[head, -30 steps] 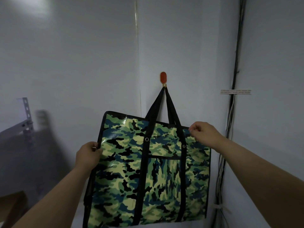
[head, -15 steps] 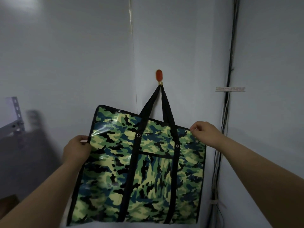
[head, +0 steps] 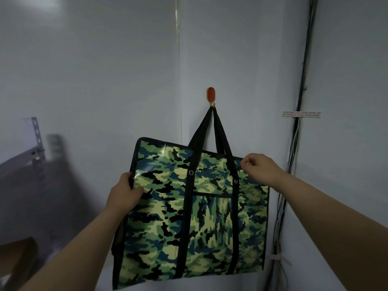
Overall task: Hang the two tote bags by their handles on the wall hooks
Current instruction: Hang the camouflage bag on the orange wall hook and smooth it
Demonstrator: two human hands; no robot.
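A green camouflage tote bag (head: 210, 217) hangs on the pale wall, its black handles (head: 212, 131) looped over an orange wall hook (head: 210, 95). My left hand (head: 126, 194) grips the bag's left edge just below the top corner, thumb on the front. My right hand (head: 259, 166) pinches the bag's top edge near the right corner. The bag's top edge slopes down to the right. Only this one bag and one hook are in view.
A bundle of cables (head: 298, 143) runs down the wall corner at the right, with a small label (head: 301, 114) stuck across it. A grey metal shelf frame (head: 35, 143) and a brown box (head: 16, 259) sit at the lower left.
The view has shifted a little sideways and back. My left hand has closed more firmly on the bag's left edge with the thumb on the front. My right hand keeps its pinch on the top edge.
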